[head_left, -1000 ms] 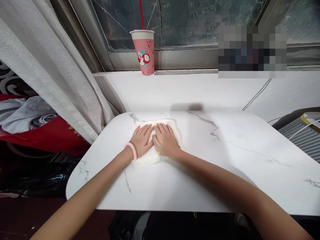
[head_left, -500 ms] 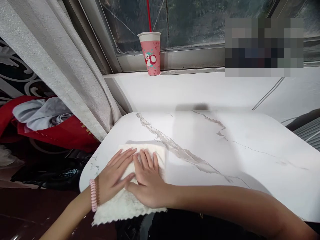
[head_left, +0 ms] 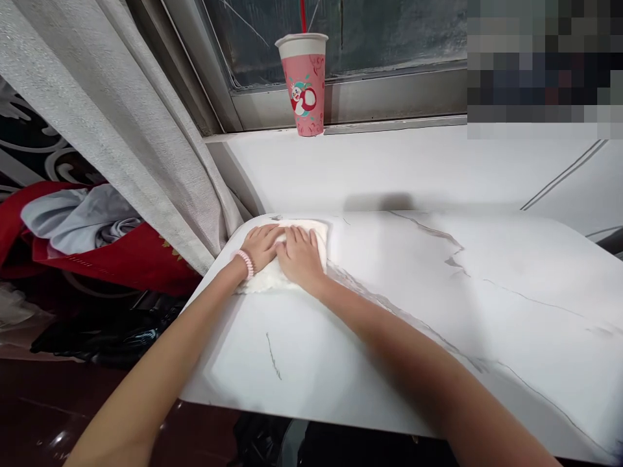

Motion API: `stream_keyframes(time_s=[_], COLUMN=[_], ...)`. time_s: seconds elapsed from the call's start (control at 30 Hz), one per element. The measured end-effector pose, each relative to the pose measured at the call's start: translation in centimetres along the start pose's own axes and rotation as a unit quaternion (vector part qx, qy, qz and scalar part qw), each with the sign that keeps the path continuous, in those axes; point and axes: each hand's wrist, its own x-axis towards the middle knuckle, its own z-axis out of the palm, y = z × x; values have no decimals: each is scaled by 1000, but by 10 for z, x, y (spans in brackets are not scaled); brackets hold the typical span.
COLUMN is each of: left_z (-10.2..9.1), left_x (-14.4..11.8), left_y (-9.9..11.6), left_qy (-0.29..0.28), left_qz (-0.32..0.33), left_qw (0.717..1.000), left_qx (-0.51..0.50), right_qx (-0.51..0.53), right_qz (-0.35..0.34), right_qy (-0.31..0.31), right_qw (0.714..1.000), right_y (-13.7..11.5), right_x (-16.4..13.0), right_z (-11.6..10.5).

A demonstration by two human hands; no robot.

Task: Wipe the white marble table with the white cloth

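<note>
A cream-white cloth (head_left: 272,280) lies flat on the white marbled table (head_left: 233,363), close to its far left corner. My left hand (head_left: 263,246) rests palm down on the cloth's left part, fingers stretched out; a pink coil band (head_left: 246,263) circles that wrist. Beside it, my right hand (head_left: 302,254) presses flat on the right part of the cloth with its fingers extended. The two hands touch or nearly touch near the thumbs. Much of the cloth's middle is hidden under them.
A pink paper cup (head_left: 307,91) with a red straw stands on the window ledge behind the table. At left hangs a grey curtain (head_left: 146,130), beside a red bag (head_left: 111,266) holding light clothes. Dark glossy floor (head_left: 43,415) shows lower left.
Both hands have slid forward across the table, taking the cloth from near the front edge to the far left corner. The view has shifted slightly.
</note>
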Motion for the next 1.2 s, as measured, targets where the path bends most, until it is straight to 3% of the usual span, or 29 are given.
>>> stream_keyframes(time_s=[0.17,0.3,0.57,0.73,0.87,1.03,1.2], left_z=[9,9,14,11,4,-1,-6], left_x=[47,69,70,44,5,-55,-111], left_y=[-16,-36,-62,-60,-60,-51,-26], left_qy=[27,19,48,50,43,65,73], left_qz=[18,8,1,-25,-43,-73,-58], left_qw=[999,999,999,998,998,994,994], left_qx=[-27,-29,-5,5,16,42,58], right_qx=[-43,-67,-114,-101,-75,-46,-27], right_qz=[12,13,-16,-51,-67,-109,-129], right_qy=[64,67,50,26,-8,-54,-78], right_qw=[997,995,992,993,995,992,988], right_y=[17,18,16,7,-13,-37,-54], right_x=[40,67,90,79,58,18,-33], right_z=[15,29,44,44,44,39,24])
